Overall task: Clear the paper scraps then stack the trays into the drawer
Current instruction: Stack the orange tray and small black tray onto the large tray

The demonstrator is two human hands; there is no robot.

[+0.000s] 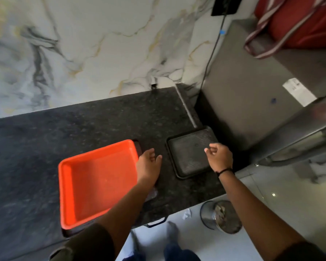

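Resting on the tabletop (45, 147), the orange tray (96, 183) sat atop a dark one, the black tray (190, 153) lying just beside. Both hands were empty, the left hand (149, 166) spread by the orange rim, the right hand (219, 157) loosely curled over the black tray. A careless one-sided lift might have tipped a tray off the edge.

Orange tray (98, 181); black textured tray (191, 153); black speckled counter (45, 147); grey-veined marble wall (83, 44).

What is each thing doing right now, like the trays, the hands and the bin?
Orange tray: empty, stacked on a dark tray.
Black tray: empty, flat on the counter.
Left hand: open, holding nothing.
Right hand: open, over the black tray.
Bin: on the floor, scraps inside.
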